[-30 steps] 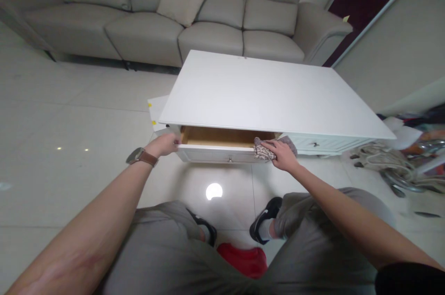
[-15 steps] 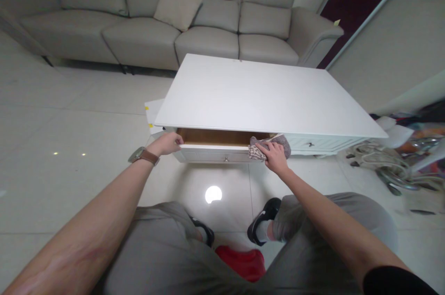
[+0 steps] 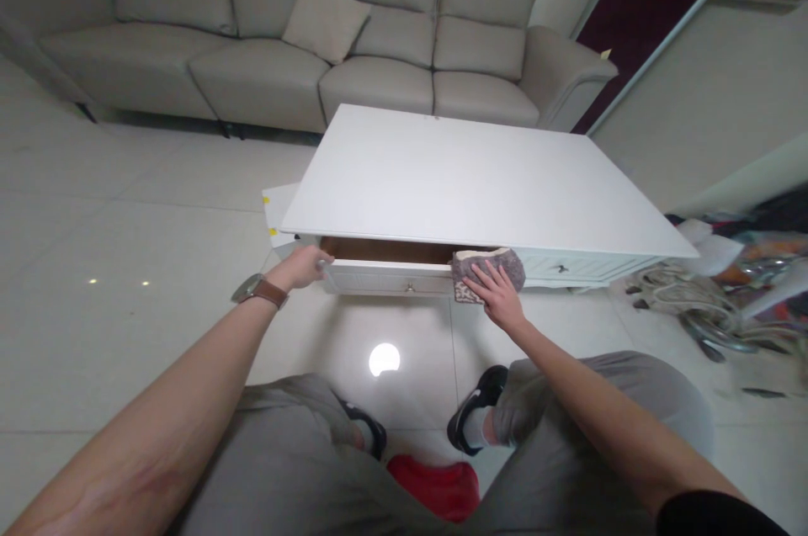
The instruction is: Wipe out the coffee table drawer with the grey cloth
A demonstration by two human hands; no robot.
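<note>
A white drawer (image 3: 372, 278) with a small metal knob is pulled partly out of the white coffee table (image 3: 480, 174). Its brown inside shows as a narrow dark strip. At the drawer's left front corner, my left hand (image 3: 304, 265) is closed on the edge, a brown-strapped watch on its wrist. My right hand (image 3: 498, 294) presses a grey-brown cloth (image 3: 464, 267) with a patterned part and a pale edge against the right end of the drawer front. Its fingers lie spread over the cloth, and the thumb is mostly hidden.
A grey sofa (image 3: 265, 65) with a cushion (image 3: 325, 18) stands behind the table. To the right, a second drawer (image 3: 581, 265) is closed, and clutter (image 3: 713, 300) lies on the floor. A red object (image 3: 435, 485) sits between my feet.
The cloth, bunched over the drawer's top edge before, now lies flatter against the front, with my right hand slightly lower. The drawer's opening looks a little narrower. My left hand stays at its corner.
</note>
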